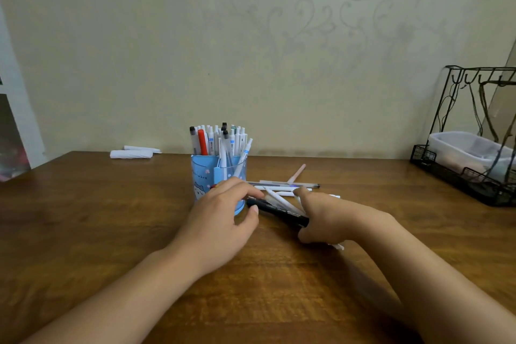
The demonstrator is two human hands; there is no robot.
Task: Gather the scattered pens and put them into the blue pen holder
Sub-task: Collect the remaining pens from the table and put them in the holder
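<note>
Far left, at the back of the brown tabletop (83, 218), against the wall: two white rolls (131, 153), one just behind the other. Next, near the middle: a blue holder (203, 173), upright, packed with pens (217, 142), mostly white, one red, a few with black tops, all poking up above the rim. Right in front of the holder: the left hand (220, 220), palm down, fingers bent and spread, fingertips touching the near end of a black marker (279, 212), thumb just under that end, so a light pinch on the marker. Marker lying slanted, from the left hand across to the right hand. Crossing over the marker: a white pen (279, 200), also slanted. Behind these, a small heap of loose pens (282, 186) flat on the wood, just right of the holder: a clear one with a dark tip, some white ones, and a pink one (298, 172) pointing up and away. Then the right hand (329, 218), resting on its side, fingers curled around the far end of the marker and some white pens, thumb sticking up. A bit of white pen (338, 246) peeking out under that hand. Far right, by the wall: a black wire rack (458, 176) with hooks on top and a see-through box (469, 151) inside.
</note>
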